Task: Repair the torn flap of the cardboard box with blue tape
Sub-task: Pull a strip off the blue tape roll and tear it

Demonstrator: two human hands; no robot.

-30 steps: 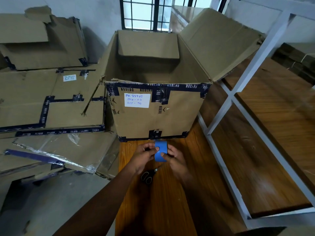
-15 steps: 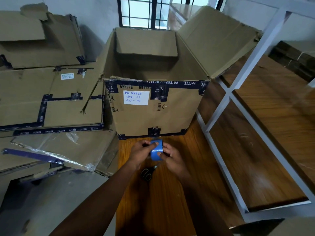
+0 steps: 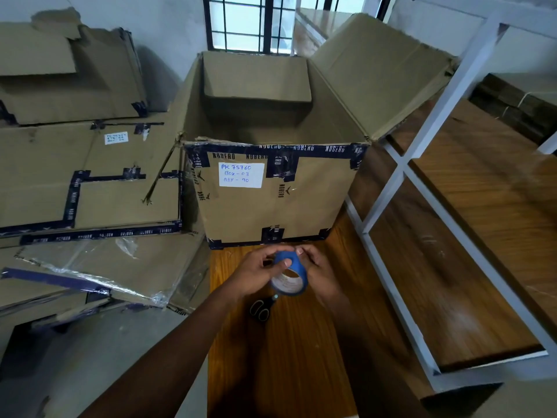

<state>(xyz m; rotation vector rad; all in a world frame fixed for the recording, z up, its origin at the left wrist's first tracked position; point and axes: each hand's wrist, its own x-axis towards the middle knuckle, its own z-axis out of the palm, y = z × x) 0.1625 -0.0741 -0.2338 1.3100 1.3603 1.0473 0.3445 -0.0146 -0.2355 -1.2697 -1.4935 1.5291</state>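
Tape roll (image 3: pixel 288 277) sits gripped between my left hand (image 3: pixel 256 271) and right hand (image 3: pixel 319 271), just before the box (image 3: pixel 271 203); I should find the loose end with a thumbnail.

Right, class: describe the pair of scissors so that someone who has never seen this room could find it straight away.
Start at the big open cardboard box with the white handwritten label, standing on the wooden table. In front of it two hands hold a blue tape roll. Directly below the roll lie the scissors, flat on the wood: the only black thing there, with two oval finger loops.
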